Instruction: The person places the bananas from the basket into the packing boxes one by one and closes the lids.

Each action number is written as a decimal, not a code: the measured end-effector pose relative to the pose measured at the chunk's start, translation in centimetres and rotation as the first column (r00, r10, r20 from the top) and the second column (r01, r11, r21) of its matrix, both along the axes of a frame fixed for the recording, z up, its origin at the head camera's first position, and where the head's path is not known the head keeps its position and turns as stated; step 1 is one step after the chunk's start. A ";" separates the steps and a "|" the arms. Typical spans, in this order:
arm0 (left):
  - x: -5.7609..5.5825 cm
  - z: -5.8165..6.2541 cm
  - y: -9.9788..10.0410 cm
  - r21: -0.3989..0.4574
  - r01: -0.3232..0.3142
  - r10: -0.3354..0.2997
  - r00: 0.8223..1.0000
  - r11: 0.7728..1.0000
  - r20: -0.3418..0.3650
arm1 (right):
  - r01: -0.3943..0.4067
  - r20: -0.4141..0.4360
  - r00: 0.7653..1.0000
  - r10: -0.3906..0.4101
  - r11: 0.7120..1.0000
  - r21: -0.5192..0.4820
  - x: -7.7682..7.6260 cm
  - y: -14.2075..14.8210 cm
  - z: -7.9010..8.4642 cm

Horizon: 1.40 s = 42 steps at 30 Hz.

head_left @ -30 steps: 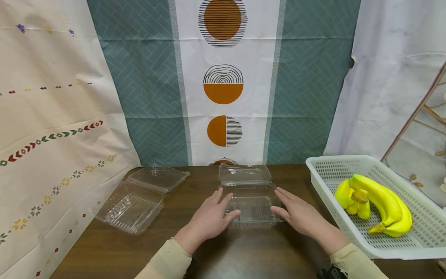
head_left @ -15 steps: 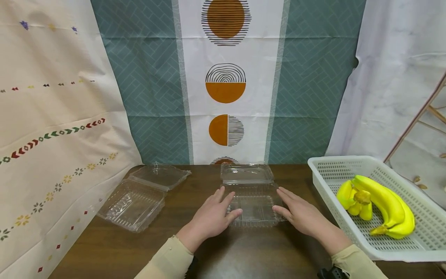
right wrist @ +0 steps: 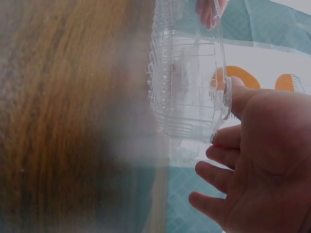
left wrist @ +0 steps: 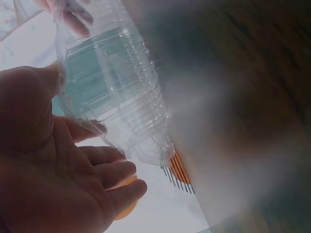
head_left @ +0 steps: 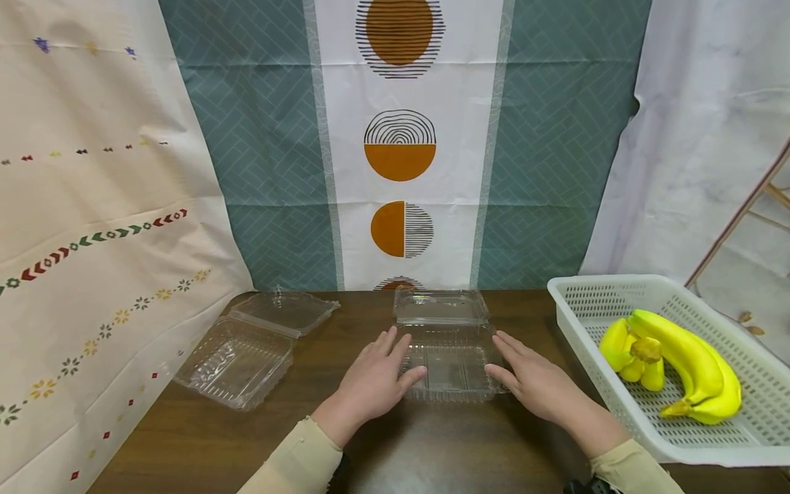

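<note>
Hardly anything has moved since half a second ago: at nine o'clock a clear, ribbed plastic clamshell box (head_left: 228, 374) lies open, and the left hand (head_left: 372, 379), straight-fingered and relaxed without a firm hold, touches the nine-o'clock rim of a second see-through rectangular plastic box (head_left: 450, 396), its lid (head_left: 441, 305) folded back at twelve. Facing it, the right hand (head_left: 535, 379) touches the three-o'clock rim just as loosely, so uneven pressure could skid or buckle such light plastic. Farther toward three, curved yellow bananas (head_left: 691, 360) lie in a white perforated plastic basket (head_left: 603, 370), which an outward sweep of that hand might knock.
</note>
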<state>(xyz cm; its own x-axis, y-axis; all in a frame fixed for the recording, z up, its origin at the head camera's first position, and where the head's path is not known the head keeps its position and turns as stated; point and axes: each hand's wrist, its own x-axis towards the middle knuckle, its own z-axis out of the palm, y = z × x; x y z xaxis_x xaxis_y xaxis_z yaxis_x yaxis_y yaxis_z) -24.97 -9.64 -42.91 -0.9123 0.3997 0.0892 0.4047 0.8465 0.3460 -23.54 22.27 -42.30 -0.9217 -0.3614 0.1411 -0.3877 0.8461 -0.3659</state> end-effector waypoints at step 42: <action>-0.9 -0.2 -0.9 -0.021 -0.085 0.085 0.996 0.996 0.011 | 0.008 0.021 1.000 -0.008 1.000 -0.001 0.1 -0.3 0.0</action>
<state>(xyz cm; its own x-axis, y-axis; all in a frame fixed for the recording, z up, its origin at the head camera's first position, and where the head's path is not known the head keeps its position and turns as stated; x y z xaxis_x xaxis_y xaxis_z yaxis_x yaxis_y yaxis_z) -25.92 -10.53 -43.08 -0.9441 0.3221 0.0706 0.3267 0.8845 0.3330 -23.40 22.01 -42.30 -0.9273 -0.3539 0.1215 -0.3731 0.8488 -0.3746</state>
